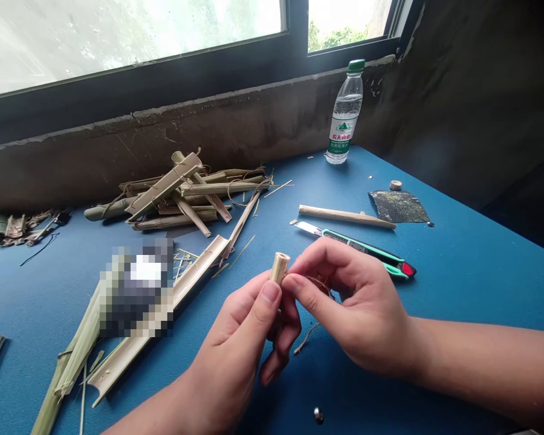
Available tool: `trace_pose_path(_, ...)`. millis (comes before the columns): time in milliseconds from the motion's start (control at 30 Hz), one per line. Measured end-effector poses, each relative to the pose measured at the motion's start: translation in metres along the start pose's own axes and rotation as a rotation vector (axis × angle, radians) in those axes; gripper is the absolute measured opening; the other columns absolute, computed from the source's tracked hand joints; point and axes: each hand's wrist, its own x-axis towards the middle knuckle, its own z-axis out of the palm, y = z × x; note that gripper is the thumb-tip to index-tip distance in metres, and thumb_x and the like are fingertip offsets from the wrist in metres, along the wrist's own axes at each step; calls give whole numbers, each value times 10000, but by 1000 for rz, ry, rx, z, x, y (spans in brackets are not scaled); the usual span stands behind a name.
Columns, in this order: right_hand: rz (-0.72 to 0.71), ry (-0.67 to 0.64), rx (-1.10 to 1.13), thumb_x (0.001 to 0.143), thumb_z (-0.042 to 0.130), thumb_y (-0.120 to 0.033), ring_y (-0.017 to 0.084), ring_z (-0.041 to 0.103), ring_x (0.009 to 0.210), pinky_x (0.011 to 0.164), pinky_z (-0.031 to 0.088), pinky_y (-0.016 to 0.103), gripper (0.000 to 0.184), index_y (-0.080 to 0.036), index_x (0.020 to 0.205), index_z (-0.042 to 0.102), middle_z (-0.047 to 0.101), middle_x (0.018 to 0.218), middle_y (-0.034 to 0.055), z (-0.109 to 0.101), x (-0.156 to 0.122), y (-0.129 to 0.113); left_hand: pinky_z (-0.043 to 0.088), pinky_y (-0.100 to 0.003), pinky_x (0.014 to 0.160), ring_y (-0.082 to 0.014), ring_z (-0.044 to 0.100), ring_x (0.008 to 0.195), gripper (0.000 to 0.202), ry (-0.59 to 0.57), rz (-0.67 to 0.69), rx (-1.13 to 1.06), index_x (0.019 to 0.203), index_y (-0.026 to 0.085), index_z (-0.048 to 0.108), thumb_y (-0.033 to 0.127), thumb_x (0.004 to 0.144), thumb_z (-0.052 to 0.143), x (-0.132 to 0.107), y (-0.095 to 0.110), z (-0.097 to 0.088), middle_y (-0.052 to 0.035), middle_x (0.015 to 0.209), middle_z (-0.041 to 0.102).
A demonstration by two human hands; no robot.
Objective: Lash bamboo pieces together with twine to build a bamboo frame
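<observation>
My left hand [240, 344] is closed round a short hollow bamboo tube [280, 266], whose pale open end sticks up above the thumb. My right hand [353, 308] pinches at the tube's side with thumb and forefinger; thin brown fibres [320, 283] show under its fingers, and one strand [306, 339] hangs down toward the blue table [457, 278]. Both hands are held just above the table, near its middle.
A green utility knife [358, 246] with its blade out lies behind my right hand, a trimmed bamboo stick [344, 216] beyond it. Split bamboo strips [176, 193] are piled at the back left. A water bottle [345, 115] stands by the wall, dark sandpaper [399, 206] at right.
</observation>
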Motion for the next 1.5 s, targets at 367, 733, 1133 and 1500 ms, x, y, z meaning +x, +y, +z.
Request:
trace_pose_path(367,123,-105,-46,950,852,-384,168,629,721,644,486,297,310,-221,1080,622,675,812,2,-12,4,13,340,-164,434,-46,384,431,426,-9,-38,-41,930,186,570,567,1108,500,10,-9,-11,39,662,524)
trace_pose_path(733,275,-120,-94,948,822,-334,123,533,682,613,450,274,417,-290,1218,507,610,994,-2,-14,-1,29,429,-160,416,-26,337,351,462,-172,-147,-610,964,167,616,498,1154,356,29,-28,-38,36,634,529)
trace_pose_path(1133,250,-47,-19,963,805,-481,143,501,755,680,466,288,423,-322,1160,467,575,1034,0,-10,-6,34,414,-144,430,-15,321,363,405,-204,-178,-637,937,178,584,507,1133,449,31,-25,-41,52,636,504)
trace_pose_path(1500,118,-79,-20,977,719,-685,145,621,622,459,452,219,494,-233,1084,552,660,789,-10,-10,14,43,415,-224,398,-87,435,344,475,-118,32,-210,714,126,652,527,964,703,35,-10,-26,32,493,504)
